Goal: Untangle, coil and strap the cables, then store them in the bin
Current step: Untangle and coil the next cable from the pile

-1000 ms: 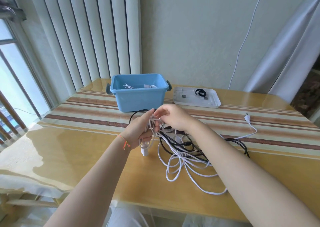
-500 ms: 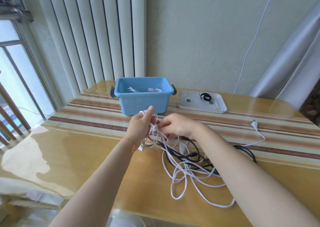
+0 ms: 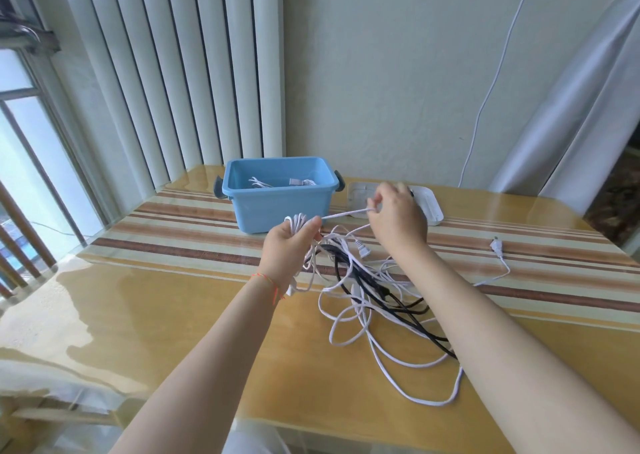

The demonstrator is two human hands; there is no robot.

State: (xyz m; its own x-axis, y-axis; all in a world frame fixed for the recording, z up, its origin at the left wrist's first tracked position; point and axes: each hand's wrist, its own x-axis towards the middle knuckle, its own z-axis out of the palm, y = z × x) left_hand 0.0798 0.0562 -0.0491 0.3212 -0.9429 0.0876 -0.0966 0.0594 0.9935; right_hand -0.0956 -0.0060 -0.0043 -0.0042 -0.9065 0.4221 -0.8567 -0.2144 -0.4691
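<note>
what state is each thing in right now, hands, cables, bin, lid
left hand: grips a bundle of white cable loops
right hand: pinches a taut strand of the white cable
black cable: loose on the table, tangled with white cable
blue bin: open, white cables inside
bin lid: off, flat on the table
white plug: lying free on the table

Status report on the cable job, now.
Left hand grips white cable coil. Right hand pinches its strand, pulled taut. Rest tangled with black cable on table. Blue bin open, unobstructed.
</note>
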